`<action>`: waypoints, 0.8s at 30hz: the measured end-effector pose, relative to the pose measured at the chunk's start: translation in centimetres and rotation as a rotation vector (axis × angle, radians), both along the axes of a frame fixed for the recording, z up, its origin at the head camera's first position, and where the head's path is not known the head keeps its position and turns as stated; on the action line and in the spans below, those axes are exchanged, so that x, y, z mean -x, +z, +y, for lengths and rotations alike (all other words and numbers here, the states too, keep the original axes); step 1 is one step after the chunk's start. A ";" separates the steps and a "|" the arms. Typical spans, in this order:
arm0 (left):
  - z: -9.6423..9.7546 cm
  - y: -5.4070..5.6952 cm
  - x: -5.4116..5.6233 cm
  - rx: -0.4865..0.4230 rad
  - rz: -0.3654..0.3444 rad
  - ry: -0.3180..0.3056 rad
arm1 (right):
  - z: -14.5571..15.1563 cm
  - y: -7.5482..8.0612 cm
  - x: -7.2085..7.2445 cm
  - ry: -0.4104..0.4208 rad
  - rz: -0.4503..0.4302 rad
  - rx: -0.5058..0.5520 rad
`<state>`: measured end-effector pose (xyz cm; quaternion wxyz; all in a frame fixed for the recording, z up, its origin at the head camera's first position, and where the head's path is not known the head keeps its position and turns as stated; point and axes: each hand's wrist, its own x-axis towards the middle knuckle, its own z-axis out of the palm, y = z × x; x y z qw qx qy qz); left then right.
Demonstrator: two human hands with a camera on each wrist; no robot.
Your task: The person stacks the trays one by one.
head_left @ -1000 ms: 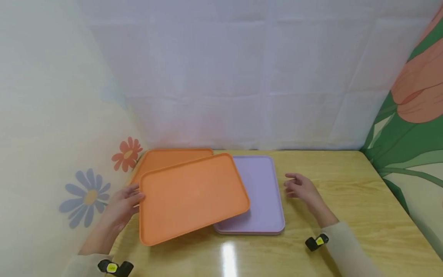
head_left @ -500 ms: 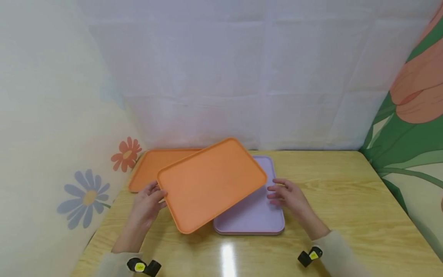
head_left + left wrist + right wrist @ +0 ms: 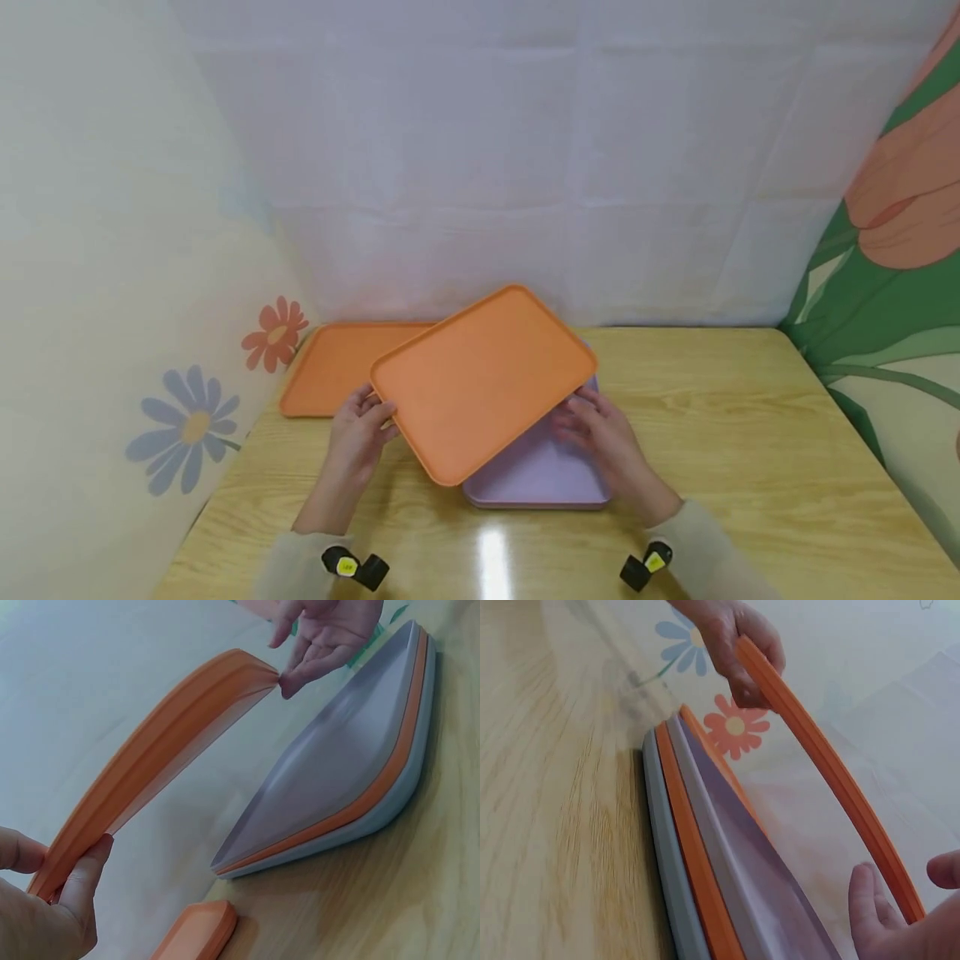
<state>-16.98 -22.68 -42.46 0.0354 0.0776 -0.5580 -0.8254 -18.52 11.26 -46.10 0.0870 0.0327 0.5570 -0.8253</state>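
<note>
My left hand point(image 3: 360, 433) pinches an orange tray point(image 3: 483, 383) by its left short edge, thumb on the upper face and fingers beneath. Tilted, the tray hangs over a stack topped by a lilac tray point(image 3: 540, 479). At the raised tray's right corner is my right hand point(image 3: 603, 437), fingers loosely extended below the edge. In the left wrist view its fingertips point(image 3: 289, 686) meet that corner; the right wrist view has its thumb point(image 3: 946, 870) standing apart from the tray. Under the lilac tray, another orange tray point(image 3: 390, 776) and a grey-blue tray point(image 3: 416, 769) show their rims.
Another orange tray point(image 3: 337, 367) lies at the back left of the wooden table point(image 3: 750, 417), partly hidden by the raised one. A white cloth point(image 3: 480, 167) hangs behind the table. Flower-painted walls point(image 3: 195, 425) border the left and right sides.
My left hand has carried the orange tray rightward and farther up over the lilac tray, turning it. My right hand has come leftward from beside the stack to the raised tray's right corner.
</note>
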 end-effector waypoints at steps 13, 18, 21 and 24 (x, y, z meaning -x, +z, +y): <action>2.8 -0.2 0.7 0.057 -0.011 -0.065 | -0.9 0.8 0.6 -0.108 0.033 0.187; 3.6 -0.5 0.8 0.094 0.005 -0.094 | -0.4 1.2 0.9 -0.142 0.003 0.191; 4.1 -0.9 0.8 0.081 0.017 -0.105 | 0.0 1.3 1.0 -0.159 -0.015 0.172; 4.6 -1.3 0.8 0.078 0.019 -0.110 | 0.4 1.5 1.3 -0.178 -0.022 0.145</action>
